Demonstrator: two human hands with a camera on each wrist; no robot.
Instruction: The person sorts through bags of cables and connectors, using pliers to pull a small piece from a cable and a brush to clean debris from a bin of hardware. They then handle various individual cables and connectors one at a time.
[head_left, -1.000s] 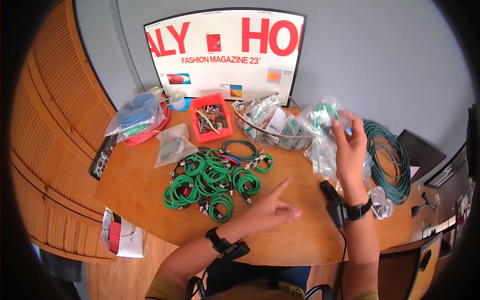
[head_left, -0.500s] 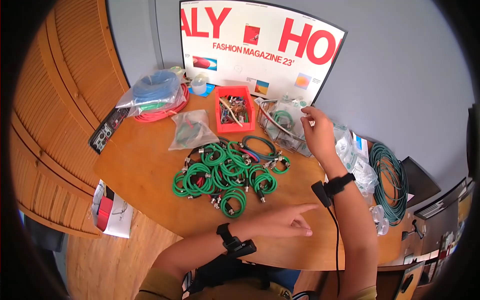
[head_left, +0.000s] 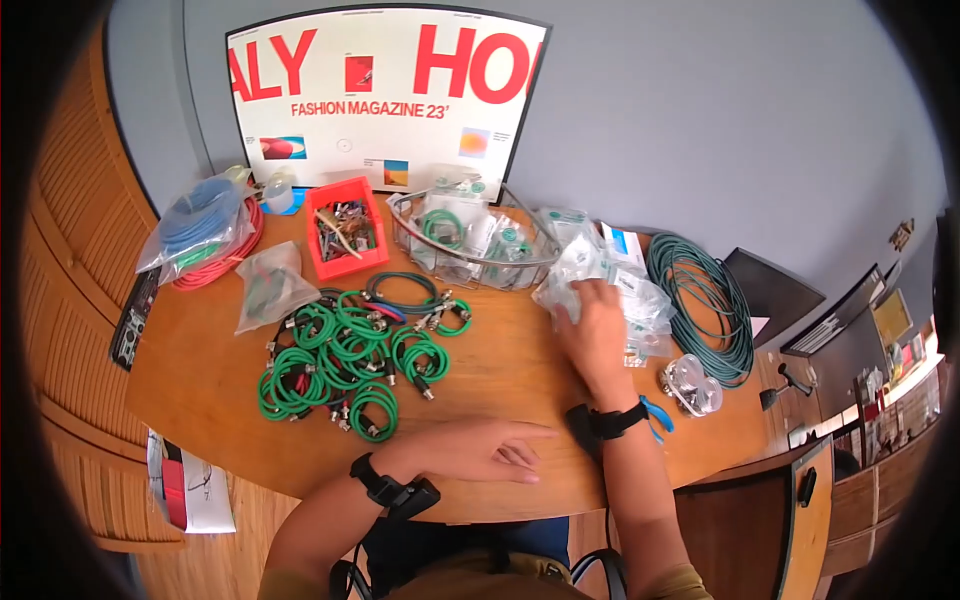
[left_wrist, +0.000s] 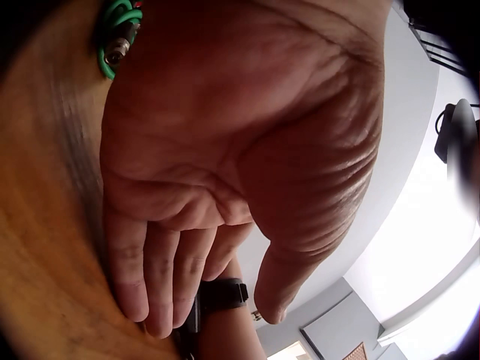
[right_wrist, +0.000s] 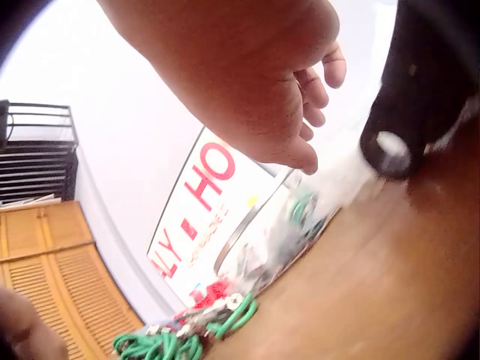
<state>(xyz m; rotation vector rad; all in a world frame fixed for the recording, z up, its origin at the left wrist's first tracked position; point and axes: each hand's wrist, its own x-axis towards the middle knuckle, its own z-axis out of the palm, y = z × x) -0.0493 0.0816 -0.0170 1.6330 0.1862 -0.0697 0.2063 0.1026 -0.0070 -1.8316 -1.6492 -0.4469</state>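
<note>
My right hand (head_left: 597, 335) is at the near side of a pile of clear plastic bags (head_left: 640, 300), fingers loosely bent. In the right wrist view no object shows between its fingers and thumb. My left hand (head_left: 480, 450) hovers low over the front of the table with relaxed fingers and an empty palm, seen close in the left wrist view. Left of it lies a heap of coiled green cables (head_left: 350, 345) with metal connectors. A clear bag with a green coil (head_left: 440, 228) sits in the wire basket (head_left: 470, 268) among other bagged parts.
A red bin (head_left: 345, 265) of small parts stands left of the basket. Bagged blue cable (head_left: 200, 220) lies at far left, a dark green cable coil (head_left: 700, 310) at right. Clear round containers (head_left: 692, 385) and blue-handled pliers (head_left: 657, 415) lie near the right forearm. A monitor (head_left: 380, 100) stands behind.
The right hand carried the bagged green coil to the wire basket and let go of it there. It then moved back right to the bag pile. The left hand stayed relaxed over the table.
</note>
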